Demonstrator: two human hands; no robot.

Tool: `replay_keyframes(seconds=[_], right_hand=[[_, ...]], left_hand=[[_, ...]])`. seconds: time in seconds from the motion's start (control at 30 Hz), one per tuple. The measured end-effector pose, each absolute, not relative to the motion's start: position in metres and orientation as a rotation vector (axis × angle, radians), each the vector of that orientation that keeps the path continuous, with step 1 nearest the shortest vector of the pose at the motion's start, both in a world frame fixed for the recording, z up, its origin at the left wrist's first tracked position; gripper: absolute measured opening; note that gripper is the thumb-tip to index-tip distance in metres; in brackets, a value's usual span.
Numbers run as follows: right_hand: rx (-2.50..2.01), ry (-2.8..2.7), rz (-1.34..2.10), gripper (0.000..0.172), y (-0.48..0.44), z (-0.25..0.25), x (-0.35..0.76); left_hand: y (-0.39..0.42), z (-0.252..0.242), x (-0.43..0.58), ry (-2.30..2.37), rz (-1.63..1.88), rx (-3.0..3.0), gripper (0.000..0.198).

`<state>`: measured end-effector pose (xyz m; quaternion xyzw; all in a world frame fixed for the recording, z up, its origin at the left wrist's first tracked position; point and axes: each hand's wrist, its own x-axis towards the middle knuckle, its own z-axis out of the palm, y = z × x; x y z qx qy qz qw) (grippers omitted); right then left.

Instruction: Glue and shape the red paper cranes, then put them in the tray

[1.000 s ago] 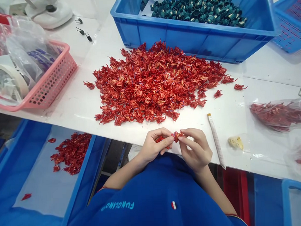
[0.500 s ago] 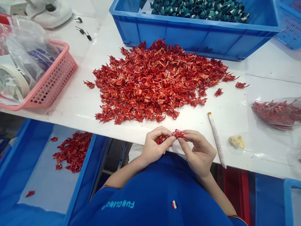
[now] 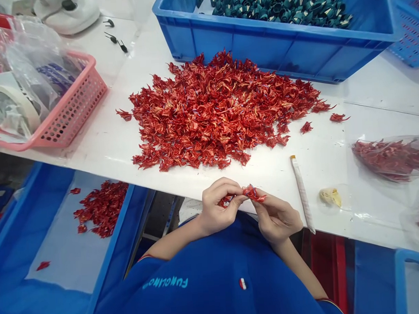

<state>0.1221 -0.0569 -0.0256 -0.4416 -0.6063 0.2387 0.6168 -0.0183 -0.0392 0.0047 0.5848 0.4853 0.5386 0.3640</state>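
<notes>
One crinkled red-and-gold folded piece (image 3: 254, 193) is pinched at the fingertips of the right hand (image 3: 276, 218), its fingers pressed together against it. The left hand (image 3: 218, 207) is curled, with thumb and fingers closed on a smaller red piece (image 3: 225, 201), partly hidden, and the left thumb tip reaches almost to the pinched piece. Long axis of the pinched piece: roughly crosswise to the viewer, sloping slightly down toward its narrow tip on the person's right.

Both hands sit just over the near edge of a smooth white surface (image 3: 319, 144), close above a blue shirt (image 3: 213, 276). A band of white surface lies between the hands and a wide heap of shiny red folded pieces (image 3: 215, 111). To the right, near the hands: a long narrow white paper strip (image 3: 302, 192), then a pale yellowish lump (image 3: 330, 197), then a clear plastic bag of red pieces (image 3: 391, 160).

Far edge: a blue plastic crate (image 3: 274, 40) of dark teal folded pieces (image 3: 280, 8). Left: a pink perforated plastic basket (image 3: 80, 99). Below the near edge, left: a blue tray (image 3: 116, 252) holding more red pieces (image 3: 101, 209).
</notes>
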Motion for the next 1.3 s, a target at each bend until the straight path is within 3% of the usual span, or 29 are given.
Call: replay_keyframes(seconds=[0.3, 0.6, 1.07, 1.17, 1.3], right_hand=[[-0.999, -1.285, 0.627, 0.025, -0.05, -0.008, 0.12], [-1.268, -1.212, 0.747, 0.008, -0.054, 0.005, 0.118], [-1.396, -1.203, 0.874, 0.015, -0.052, 0.013, 0.115], [-1.457, -1.272, 0.71, 0.011, -0.046, 0.009, 0.127], [-1.643, -1.345, 0.14, 0.007, -0.029, 0.002, 0.157]], left_hand=[[-0.033, 0.001, -0.024, 1.097, 1.193, 1.288, 0.029], [-0.031, 0.007, -0.027, 0.966, 0.973, 0.884, 0.042], [-0.03, 0.003, -0.026, 0.929, 0.869, 0.625, 0.046], [-0.028, 0.004, -0.025, 0.937, 0.858, 0.574, 0.046], [-0.027, 0.004, -0.024, 0.952, 0.851, 0.544, 0.047]])
